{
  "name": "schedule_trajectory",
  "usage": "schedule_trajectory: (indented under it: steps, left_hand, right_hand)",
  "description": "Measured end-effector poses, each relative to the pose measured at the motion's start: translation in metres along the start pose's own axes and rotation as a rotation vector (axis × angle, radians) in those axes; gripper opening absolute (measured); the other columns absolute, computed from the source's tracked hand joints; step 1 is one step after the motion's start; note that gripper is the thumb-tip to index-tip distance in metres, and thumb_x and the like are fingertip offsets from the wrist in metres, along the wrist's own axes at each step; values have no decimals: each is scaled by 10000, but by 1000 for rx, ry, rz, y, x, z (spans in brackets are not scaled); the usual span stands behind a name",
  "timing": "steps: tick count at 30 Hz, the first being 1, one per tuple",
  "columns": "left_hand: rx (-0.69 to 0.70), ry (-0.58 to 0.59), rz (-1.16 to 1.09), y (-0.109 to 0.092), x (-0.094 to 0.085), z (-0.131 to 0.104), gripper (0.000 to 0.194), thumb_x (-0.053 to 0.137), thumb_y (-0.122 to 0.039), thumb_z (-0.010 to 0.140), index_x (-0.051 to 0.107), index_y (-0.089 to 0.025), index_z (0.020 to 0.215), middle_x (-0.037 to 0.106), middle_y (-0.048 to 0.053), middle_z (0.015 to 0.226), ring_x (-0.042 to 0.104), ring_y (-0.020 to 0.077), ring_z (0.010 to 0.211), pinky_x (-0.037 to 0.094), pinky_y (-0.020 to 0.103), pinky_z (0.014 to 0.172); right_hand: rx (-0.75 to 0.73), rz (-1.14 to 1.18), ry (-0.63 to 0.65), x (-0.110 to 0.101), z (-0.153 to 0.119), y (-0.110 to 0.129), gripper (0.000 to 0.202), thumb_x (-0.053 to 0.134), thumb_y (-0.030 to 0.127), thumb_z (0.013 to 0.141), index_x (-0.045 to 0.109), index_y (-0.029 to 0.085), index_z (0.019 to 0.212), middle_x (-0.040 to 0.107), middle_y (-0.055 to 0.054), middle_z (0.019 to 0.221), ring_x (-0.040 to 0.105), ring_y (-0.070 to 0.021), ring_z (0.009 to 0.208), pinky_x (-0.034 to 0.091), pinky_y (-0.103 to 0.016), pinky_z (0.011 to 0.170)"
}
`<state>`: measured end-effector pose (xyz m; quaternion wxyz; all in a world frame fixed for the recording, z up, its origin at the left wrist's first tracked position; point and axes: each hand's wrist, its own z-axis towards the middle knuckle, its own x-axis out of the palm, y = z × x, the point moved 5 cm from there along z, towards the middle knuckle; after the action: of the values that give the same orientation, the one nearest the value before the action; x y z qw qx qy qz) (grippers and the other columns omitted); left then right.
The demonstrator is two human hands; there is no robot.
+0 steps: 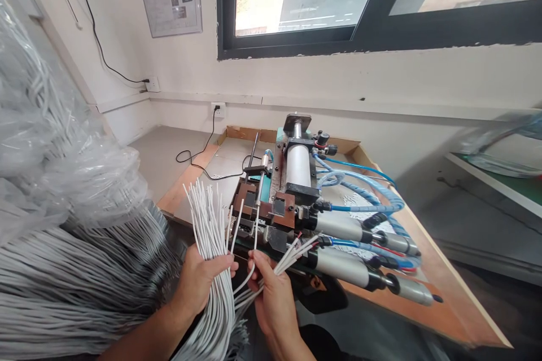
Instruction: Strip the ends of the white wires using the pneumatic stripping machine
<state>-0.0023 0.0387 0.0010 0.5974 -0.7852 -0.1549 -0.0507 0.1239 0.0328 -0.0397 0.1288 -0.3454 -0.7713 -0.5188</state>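
My left hand (203, 276) is wrapped around a thick bundle of white cables (207, 225), whose cut ends point up and away from me. Between the thumb and fingers of my right hand (273, 293) a single white cable (256, 231) is pinched, its tip pointing at the jaws of a pneumatic machine (279, 211). A smaller bunch of white cables (296, 252) also lies in that hand, fanning out to the right, with a little red at some tips. Whether the single cable's tip touches the machine I cannot tell.
Large stacks of grey cables (76, 287), partly under clear plastic (84, 169), fill the left side. The machine has silver cylinders (342, 268) and blue air hoses (381, 197) on a wood-edged bench (457, 299). A shelf (495, 180) stands at right.
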Motion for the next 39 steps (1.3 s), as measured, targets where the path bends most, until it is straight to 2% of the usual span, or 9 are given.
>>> schedule_trajectory:
  steps: [5, 10, 14, 21, 26, 29, 33, 35, 39]
  left_hand:
    - [-2, -5, -4, 5, 0, 1, 144, 705, -173, 553, 614, -121, 652, 634, 10, 537, 627, 203, 541, 489, 309, 541]
    - [19, 71, 10, 4, 5, 0, 143, 687, -178, 569, 636, -112, 686, 649, 31, 574, 608, 194, 555, 479, 301, 558]
    - [29, 117, 24, 1, 8, -1, 102, 669, -150, 579, 644, -111, 669, 637, 23, 580, 582, 172, 557, 467, 277, 548]
    - [-23, 1, -18, 0, 1, 2, 103, 679, -135, 565, 624, -111, 648, 609, 1, 556, 600, 169, 534, 497, 302, 551]
    - [-34, -23, -54, -4, 1, 1, 148, 687, -130, 553, 605, -124, 676, 606, -17, 551, 602, 164, 510, 503, 311, 537]
    - [-25, -33, -54, -6, 0, 3, 154, 692, -140, 550, 608, -127, 679, 614, -15, 545, 605, 173, 521, 500, 318, 544]
    - [65, 17, -28, -10, 2, 4, 133, 685, -127, 556, 643, -118, 682, 647, 6, 600, 600, 169, 594, 473, 280, 594]
    - [128, 56, -14, -13, 4, 4, 136, 679, -110, 568, 655, -121, 701, 654, 2, 635, 583, 149, 614, 453, 254, 614]
    - [131, 122, -2, -12, 8, 4, 93, 678, -119, 590, 649, -125, 678, 645, -3, 623, 563, 132, 583, 442, 244, 591]
  right_hand:
    - [17, 13, 19, 6, 0, 3, 207, 731, 329, 556, 643, 147, 600, 495, 34, 487, 391, -82, 429, 296, -207, 416]
    - [31, -57, 264, 21, -3, -3, 218, 715, 345, 606, 673, 140, 665, 546, 12, 521, 467, -109, 501, 377, -238, 522]
    - [-86, -81, 188, 14, -4, -3, 210, 714, 357, 609, 658, 159, 656, 582, 14, 554, 466, -107, 507, 357, -232, 519]
    - [-127, -85, 54, 0, -1, -2, 233, 680, 350, 651, 575, 159, 568, 448, 52, 482, 340, -84, 454, 262, -221, 455]
    - [-83, -23, 77, 5, 3, 2, 248, 690, 322, 634, 546, 160, 513, 439, 56, 467, 333, -81, 443, 268, -221, 457]
    - [-57, -27, 108, 7, 4, 0, 210, 675, 334, 654, 606, 157, 563, 494, 39, 495, 404, -98, 478, 320, -224, 497]
    - [-19, -129, 278, 12, 0, -9, 228, 673, 350, 656, 693, 148, 758, 605, -11, 607, 513, -152, 595, 386, -259, 600]
    - [-36, -195, 356, 14, -3, -12, 215, 692, 336, 636, 699, 152, 746, 622, -15, 627, 510, -152, 599, 387, -264, 616]
    - [-128, -168, 296, 10, -5, -11, 154, 697, 321, 638, 663, 171, 649, 582, 16, 592, 458, -116, 553, 364, -234, 564]
